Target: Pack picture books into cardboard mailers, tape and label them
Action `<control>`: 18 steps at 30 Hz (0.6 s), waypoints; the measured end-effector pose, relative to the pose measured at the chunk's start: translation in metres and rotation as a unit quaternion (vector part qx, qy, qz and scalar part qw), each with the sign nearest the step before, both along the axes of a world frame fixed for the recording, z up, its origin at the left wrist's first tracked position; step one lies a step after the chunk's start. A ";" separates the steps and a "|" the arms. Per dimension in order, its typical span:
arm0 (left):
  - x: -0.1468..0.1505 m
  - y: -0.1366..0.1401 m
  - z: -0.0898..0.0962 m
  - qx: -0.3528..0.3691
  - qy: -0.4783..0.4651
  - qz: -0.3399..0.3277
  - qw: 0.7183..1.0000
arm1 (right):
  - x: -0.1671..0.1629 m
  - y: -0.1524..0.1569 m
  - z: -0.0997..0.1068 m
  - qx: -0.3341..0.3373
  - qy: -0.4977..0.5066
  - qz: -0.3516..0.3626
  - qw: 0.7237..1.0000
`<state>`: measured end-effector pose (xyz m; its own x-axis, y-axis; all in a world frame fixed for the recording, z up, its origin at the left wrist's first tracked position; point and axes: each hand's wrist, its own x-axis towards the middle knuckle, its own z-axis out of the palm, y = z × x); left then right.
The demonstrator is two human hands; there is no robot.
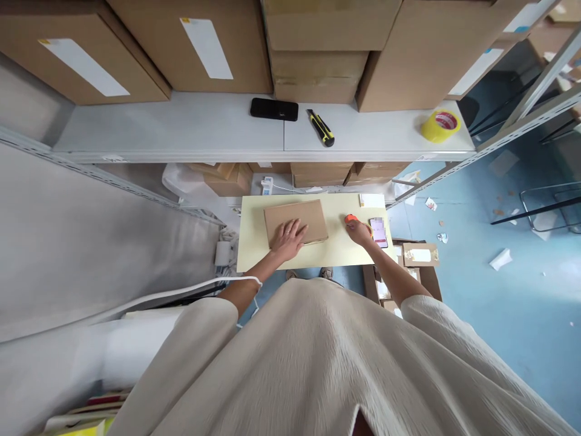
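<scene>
A closed brown cardboard box (313, 217) lies on the pale yellow table (254, 257). Flat on its top rests my left hand (289, 239), fingers spread, holding nothing. To the right of the box, my right hand (358, 231) is closed around an orange tape dispenser (350, 218). A bit of yellow roll shows beside that hand, while the rest is hidden under my fingers. Just right of the hand lies a phone (378, 232) with a lit screen.
On the grey shelf (181, 127) above are a black phone (274, 109), a yellow-black box cutter (321, 128), a yellow tape roll (440, 126) and large cartons (313, 66). An open carton (433, 283) of small boxes stands right of the table. A white cable (181, 293) crosses at left.
</scene>
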<state>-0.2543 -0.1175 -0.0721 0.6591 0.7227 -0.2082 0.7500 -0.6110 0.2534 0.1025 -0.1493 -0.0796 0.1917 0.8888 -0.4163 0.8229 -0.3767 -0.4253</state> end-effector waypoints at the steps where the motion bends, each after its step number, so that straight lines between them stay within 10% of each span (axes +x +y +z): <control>1: 0.000 0.003 0.000 -0.002 0.002 0.007 1.000 | 0.010 -0.006 -0.005 -0.011 -0.035 -0.012 0.999; 18: 0.008 0.015 0.011 -0.033 0.044 0.050 0.997 | 0.047 -0.025 -0.063 -0.078 -0.104 0.036 0.991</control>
